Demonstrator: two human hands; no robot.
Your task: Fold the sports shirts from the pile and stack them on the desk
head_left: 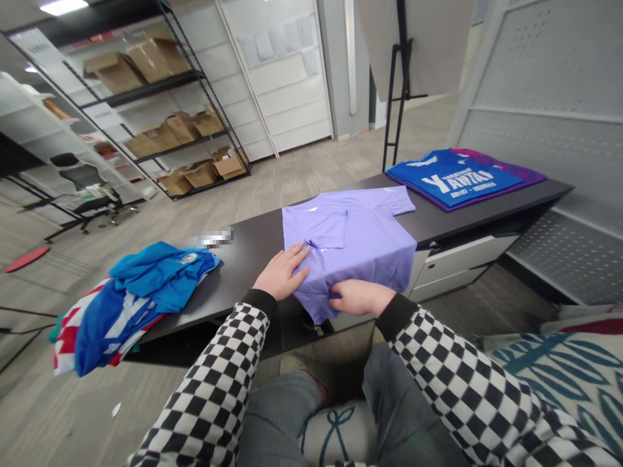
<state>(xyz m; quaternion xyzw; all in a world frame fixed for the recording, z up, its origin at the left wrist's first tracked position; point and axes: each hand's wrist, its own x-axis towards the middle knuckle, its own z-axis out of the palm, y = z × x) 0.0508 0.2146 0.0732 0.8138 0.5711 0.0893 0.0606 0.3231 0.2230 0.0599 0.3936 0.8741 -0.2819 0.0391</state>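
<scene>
Your lavender short-sleeved shirt lies on the black desk, its hem overhanging the near edge. Your left hand is spread on the shirt. Your right hand curls at the hem, fingers together; whether it pinches cannot be determined. A folded blue shirt lies farther along the desk, and a pile of blue garments lies to the left.

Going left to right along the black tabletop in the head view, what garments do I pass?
Crumpled blue shirt → lavender short-sleeved shirt → folded blue shirt with white lettering
</scene>
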